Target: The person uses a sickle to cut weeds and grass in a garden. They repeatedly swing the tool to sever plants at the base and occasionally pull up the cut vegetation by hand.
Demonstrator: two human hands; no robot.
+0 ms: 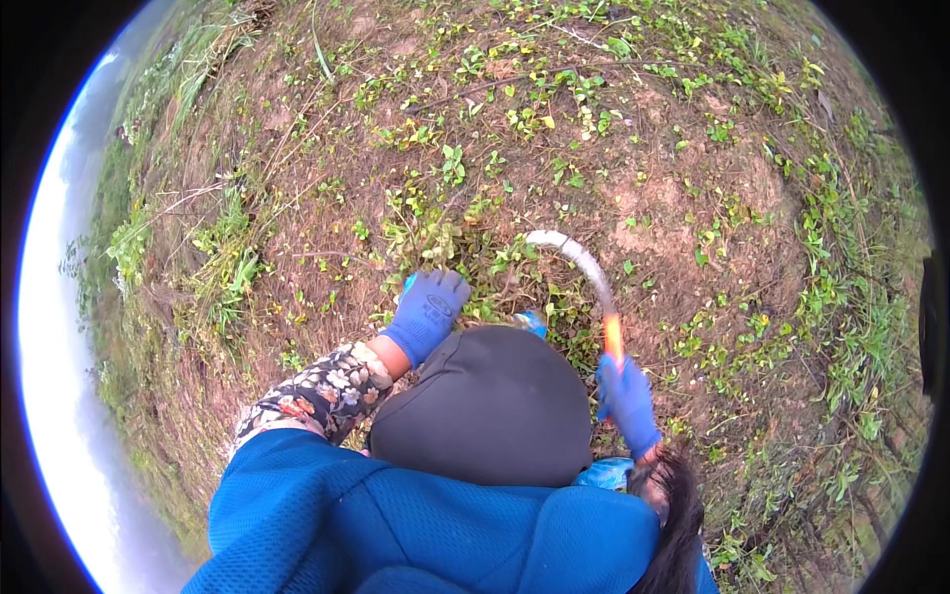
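Note:
My left hand (430, 308), in a blue knit work glove, is on the leafy plants (423, 241) left of my knees; its fingertips are hidden among the leaves, so I cannot tell whether they grip any. In my right hand (626, 397), also gloved in blue, is the orange handle of a sickle (586, 263). The sickle's pale curved blade arcs up and to the left, its tip beside low green leaves. Blade and handle look slightly blurred. Between the hands are my knees in dark grey trousers (490, 408), with a bit of blue plastic (531, 323) just beyond them.
Sloping brown soil with dry stalks and low green vines (527, 119) surrounds me. Taller grass (230, 289) grows at the left, denser greenery (853, 356) at the right. A thin dry branch (482, 87) lies farther up. More blue plastic (605, 473) shows by my right knee.

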